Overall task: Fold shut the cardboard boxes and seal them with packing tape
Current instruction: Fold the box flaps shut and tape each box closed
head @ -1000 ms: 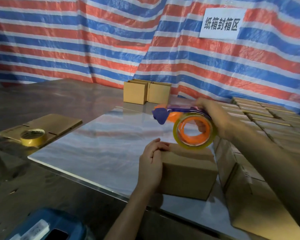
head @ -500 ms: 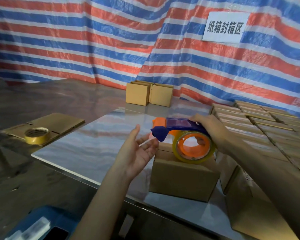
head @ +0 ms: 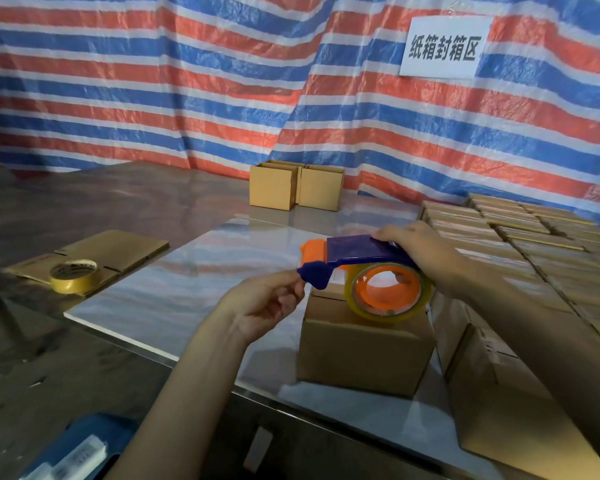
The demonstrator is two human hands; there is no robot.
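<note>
**Tape dispenser (head: 361, 249) masks top of cardboard box (head: 364, 348)**
Whether the left hand's (head: 264, 306) fingertips pinch anything cannot be told; the right hand's (head: 426, 258) fingers vanish under the handle. A blue object (head: 94, 434), bottom left, and stacked boxes (head: 534, 244), right, run off the frame.

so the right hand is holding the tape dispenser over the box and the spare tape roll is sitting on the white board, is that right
Not quite. The spare tape roll lies on the flattened cardboard, left of the white board, not on it, as the head view shows. The right hand does hold the tape dispenser over the box.
</note>
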